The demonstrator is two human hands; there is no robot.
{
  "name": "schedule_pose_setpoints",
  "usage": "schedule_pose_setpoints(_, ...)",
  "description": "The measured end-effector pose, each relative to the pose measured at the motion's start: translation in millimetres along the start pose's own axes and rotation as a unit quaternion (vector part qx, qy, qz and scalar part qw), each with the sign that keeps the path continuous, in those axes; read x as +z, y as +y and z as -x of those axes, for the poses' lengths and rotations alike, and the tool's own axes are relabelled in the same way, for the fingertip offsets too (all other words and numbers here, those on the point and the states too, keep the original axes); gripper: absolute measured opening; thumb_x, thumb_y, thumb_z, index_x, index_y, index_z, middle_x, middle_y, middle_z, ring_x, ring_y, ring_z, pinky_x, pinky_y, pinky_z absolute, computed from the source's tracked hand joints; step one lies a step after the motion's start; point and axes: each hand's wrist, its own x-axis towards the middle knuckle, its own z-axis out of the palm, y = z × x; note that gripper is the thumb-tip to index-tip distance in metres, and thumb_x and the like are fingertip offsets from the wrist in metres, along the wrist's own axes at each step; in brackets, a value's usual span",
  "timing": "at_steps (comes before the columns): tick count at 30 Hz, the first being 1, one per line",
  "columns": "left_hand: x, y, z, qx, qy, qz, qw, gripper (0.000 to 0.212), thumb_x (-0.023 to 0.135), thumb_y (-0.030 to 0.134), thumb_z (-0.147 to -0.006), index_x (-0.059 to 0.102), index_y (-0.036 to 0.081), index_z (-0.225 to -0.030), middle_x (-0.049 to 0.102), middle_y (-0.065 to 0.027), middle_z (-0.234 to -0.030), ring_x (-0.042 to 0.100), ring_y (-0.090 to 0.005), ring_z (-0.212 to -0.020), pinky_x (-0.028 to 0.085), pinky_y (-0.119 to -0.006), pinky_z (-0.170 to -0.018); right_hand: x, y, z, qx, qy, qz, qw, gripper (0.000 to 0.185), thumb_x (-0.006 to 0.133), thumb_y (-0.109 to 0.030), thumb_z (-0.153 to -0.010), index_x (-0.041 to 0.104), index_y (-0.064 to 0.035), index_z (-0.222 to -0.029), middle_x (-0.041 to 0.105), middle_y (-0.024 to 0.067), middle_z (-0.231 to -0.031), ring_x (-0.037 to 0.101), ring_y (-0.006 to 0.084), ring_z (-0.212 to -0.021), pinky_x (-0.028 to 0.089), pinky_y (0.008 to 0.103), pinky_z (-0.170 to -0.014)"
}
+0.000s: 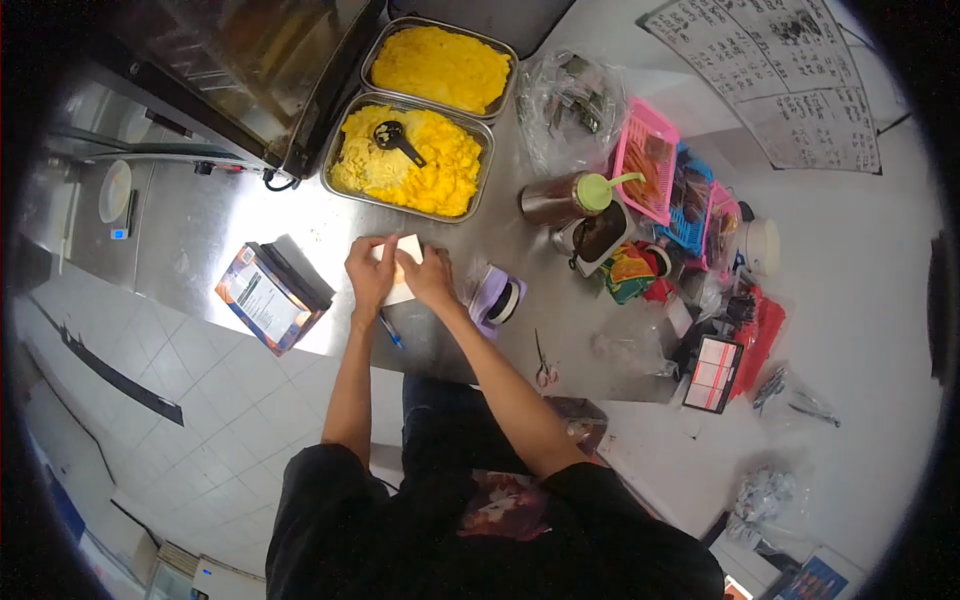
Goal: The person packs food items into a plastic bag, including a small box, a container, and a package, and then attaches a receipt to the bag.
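Observation:
On the steel counter, a small white sheet (pixel 409 246) lies between my hands, with something pale yellow at its middle. My left hand (pixel 369 271) holds the sheet's left side, and my right hand (pixel 427 274) grips its right side, thumbs close together. What the fingers do underneath is hidden. Just beyond the hands stands a metal tray (pixel 450 218) of yellow mash with a black scoop (pixel 390 135) resting in it. A blue pen (pixel 391 330) lies near my left wrist. A purple packet (pixel 484 296) with a round black-and-white lid (pixel 503 302) is beside my right forearm.
A second mash tray (pixel 491 116) stands behind. Printed boxes (pixel 266 300) are at left, below a glass-sided appliance (pixel 225 67). Right: a sauce bottle (pixel 551 199), a metal container with dark sauce (pixel 604 236), scissors (pixel 546 371), a plastic bag (pixel 630 341), a pink basket (pixel 646 161) and a kitchen scale (pixel 132 214) far left.

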Motion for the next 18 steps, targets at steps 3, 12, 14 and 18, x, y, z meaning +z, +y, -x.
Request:
schedule_pose_setpoints(3, -14.0, -13.2, 1.0, -0.135, -0.030, 0.105, 0.985, 0.023, 0.077, 0.021, -0.094, 0.071, -0.002, -0.089, 0.070, -0.0068, -0.082, 0.062, -0.0138, -0.075, 0.049, -0.028, -0.069, 2.3, -17.3, 26.2, -0.032, 0.016, -0.083, 0.996, 0.068, 0.067, -0.046, -0.095, 0.046, -0.0012, -0.141, 0.066, 0.0305, -0.121, 0.066, 0.0480, -0.109, 0.052, 0.0489, -0.093)
schedule_pose_setpoints(12, -72.7, 64.6, 74.3, -0.414, -0.102, 0.265, 0.865, 0.029, 0.068, 0.026, -0.101, 0.056, 0.007, -0.083, 0.070, -0.0088, -0.083, 0.067, -0.0094, -0.070, 0.055, -0.025, -0.059, -60.7, 46.8, 178.1, -0.116, 0.256, -0.020, 0.959, 0.068, 0.085, -0.033, -0.084, 0.044, -0.0006, -0.128, 0.058, 0.0157, -0.104, 0.061, 0.0300, -0.089, 0.052, 0.0449, -0.081)
schedule_pose_setpoints(14, -64.9, 49.9, 104.3, -0.399, -0.116, 0.258, 0.872, 0.028, 0.069, 0.021, -0.100, 0.055, 0.005, -0.082, 0.073, -0.0156, -0.103, 0.068, -0.0137, -0.087, 0.055, -0.027, -0.073, -67.0, 79.7, 197.1, -0.076, 0.277, 0.108, 0.952, 0.070, 0.090, -0.033, -0.078, 0.047, -0.0010, -0.123, 0.058, 0.0149, -0.104, 0.061, 0.0296, -0.090, 0.052, 0.0426, -0.080)
schedule_pose_setpoints(18, -39.2, 64.9, 130.5, -0.345, -0.241, 0.203, 0.884, 0.026, 0.073, 0.015, -0.096, 0.055, 0.005, -0.080, 0.070, -0.0178, -0.126, 0.064, -0.0194, -0.112, 0.050, -0.032, -0.095, -73.7, 114.9, 167.6, -0.015, 0.243, 0.037, 0.969, 0.075, 0.095, -0.030, -0.068, 0.051, -0.0046, -0.124, 0.059, 0.0142, -0.104, 0.061, 0.0289, -0.089, 0.051, 0.0410, -0.078)
